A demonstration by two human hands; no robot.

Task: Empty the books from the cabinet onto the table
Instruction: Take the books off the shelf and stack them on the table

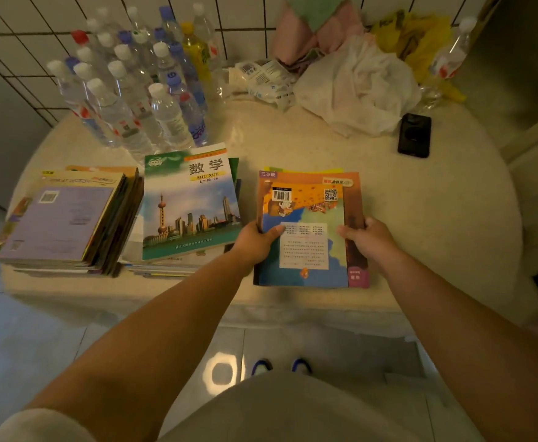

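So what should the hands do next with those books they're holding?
Probably let go and pull back. The orange-covered stack, held at its sides by the left hand and right hand, seems to lie flat on the table beside the maths textbook.

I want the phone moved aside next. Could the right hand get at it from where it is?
Probably yes, once it lets go. The right hand grips the book stack; the black phone lies beyond it, with only bare table between.
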